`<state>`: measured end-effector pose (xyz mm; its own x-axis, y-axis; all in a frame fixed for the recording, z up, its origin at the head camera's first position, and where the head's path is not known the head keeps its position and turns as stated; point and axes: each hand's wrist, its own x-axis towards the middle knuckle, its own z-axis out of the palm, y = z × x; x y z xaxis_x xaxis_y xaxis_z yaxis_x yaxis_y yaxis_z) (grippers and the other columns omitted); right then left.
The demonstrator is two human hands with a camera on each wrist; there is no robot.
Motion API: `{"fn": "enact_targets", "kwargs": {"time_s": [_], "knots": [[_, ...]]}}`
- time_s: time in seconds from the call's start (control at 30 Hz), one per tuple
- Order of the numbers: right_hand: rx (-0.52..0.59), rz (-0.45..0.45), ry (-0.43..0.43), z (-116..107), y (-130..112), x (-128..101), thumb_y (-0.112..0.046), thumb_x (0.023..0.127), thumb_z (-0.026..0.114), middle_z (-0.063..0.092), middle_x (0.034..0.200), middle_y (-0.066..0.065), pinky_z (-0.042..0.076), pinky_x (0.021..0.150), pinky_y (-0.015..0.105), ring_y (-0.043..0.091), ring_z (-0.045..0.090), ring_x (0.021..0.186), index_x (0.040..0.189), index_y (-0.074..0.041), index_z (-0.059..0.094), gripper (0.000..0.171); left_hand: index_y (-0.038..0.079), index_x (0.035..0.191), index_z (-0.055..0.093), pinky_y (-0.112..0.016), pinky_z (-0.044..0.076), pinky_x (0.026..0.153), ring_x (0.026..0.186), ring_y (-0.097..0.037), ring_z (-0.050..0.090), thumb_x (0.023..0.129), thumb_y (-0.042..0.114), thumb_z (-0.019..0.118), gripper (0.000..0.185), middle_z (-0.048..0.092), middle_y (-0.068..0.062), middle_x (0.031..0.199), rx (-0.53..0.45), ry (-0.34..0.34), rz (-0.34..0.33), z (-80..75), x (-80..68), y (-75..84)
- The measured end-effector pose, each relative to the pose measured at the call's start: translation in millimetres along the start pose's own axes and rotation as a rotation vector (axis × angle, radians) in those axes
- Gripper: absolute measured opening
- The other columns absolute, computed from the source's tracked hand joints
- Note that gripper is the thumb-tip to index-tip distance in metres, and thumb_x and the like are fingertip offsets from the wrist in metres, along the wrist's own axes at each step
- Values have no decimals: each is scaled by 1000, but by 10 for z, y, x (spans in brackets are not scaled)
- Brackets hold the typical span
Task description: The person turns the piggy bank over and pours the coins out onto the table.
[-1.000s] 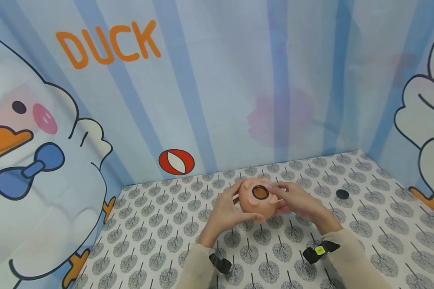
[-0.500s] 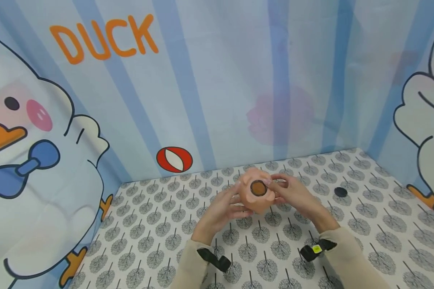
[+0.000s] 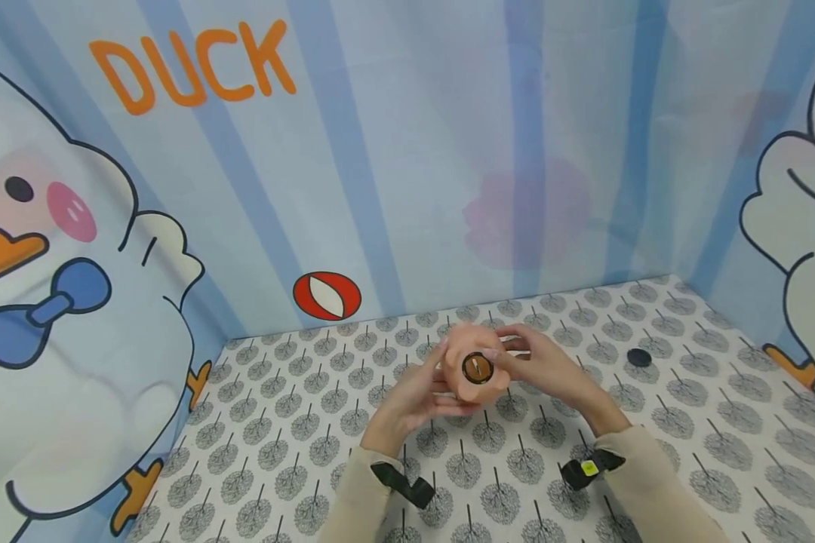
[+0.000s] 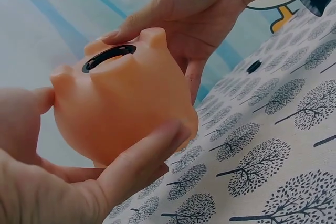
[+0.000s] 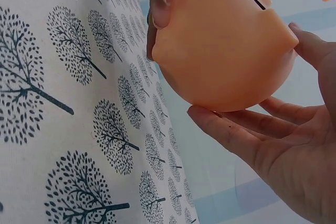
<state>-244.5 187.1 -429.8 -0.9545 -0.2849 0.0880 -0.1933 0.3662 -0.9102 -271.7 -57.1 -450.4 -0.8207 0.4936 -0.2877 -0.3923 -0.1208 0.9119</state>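
Observation:
A round, peach-coloured piggy bank [image 3: 469, 341] with stubby feet is held above the table, its underside turned up toward me. Set among the feet is a round hole with a black rim [image 4: 111, 56]; something small and light shows inside it in the head view. My left hand [image 3: 407, 396] supports the bank from the left and below, thumb and fingers curved round its body. On the other side my right hand [image 3: 553, 371] grips it, with the thumb at the edge of the hole and the fingers behind the body.
A small black disc-shaped plug [image 3: 639, 357] lies on the tree-patterned tablecloth [image 3: 285, 452] to the right of my hands. Behind the table hangs a blue-striped curtain [image 3: 435, 151] with duck drawings on both sides.
The bank has shifted slightly left and turned in my hands. My left hand's hold has moved, its thumb going from the near side to the upper left. The plug stays put.

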Motion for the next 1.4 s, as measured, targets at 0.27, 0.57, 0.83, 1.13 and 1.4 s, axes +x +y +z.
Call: {"fn": "enact_targets", "kwargs": {"time_s": [0.27,0.57,0.83,1.13,1.4], "knots": [[33,15,-44,2,8,5,-42,102,69,50,155,27,63,100,45,44,57,139,154,-9,43,66,-4,147,53,-45,68,87,94,-32,79,102,70,50,86,66,-31,130,43,12,-7,-12,1,-8],[203,147,-32,-37,-4,40,-54,108,53,48,154,32,67,93,45,42,66,128,155,1,39,74,-4,147,54,-46,66,94,110,-45,75,96,62,68,84,58,-27,145,64,66,87,-40,-24,12],[266,258,-92,-58,24,49,-64,106,47,55,146,32,67,90,51,32,76,105,154,5,44,83,5,148,59,-42,67,92,87,-24,80,95,47,77,70,71,-23,132,161,85,137,-85,-95,61],[400,279,-178,-21,52,73,-59,108,48,59,137,34,68,85,51,33,79,93,158,8,33,85,4,149,58,-36,68,86,90,-20,78,93,31,82,66,68,-21,136,184,75,169,-98,-137,107],[466,274,-195,13,78,69,-53,108,53,62,134,29,67,89,49,30,78,92,152,14,37,82,5,151,55,-34,66,92,107,-22,75,93,22,81,66,56,-19,152,225,42,177,-108,-146,127]]}}
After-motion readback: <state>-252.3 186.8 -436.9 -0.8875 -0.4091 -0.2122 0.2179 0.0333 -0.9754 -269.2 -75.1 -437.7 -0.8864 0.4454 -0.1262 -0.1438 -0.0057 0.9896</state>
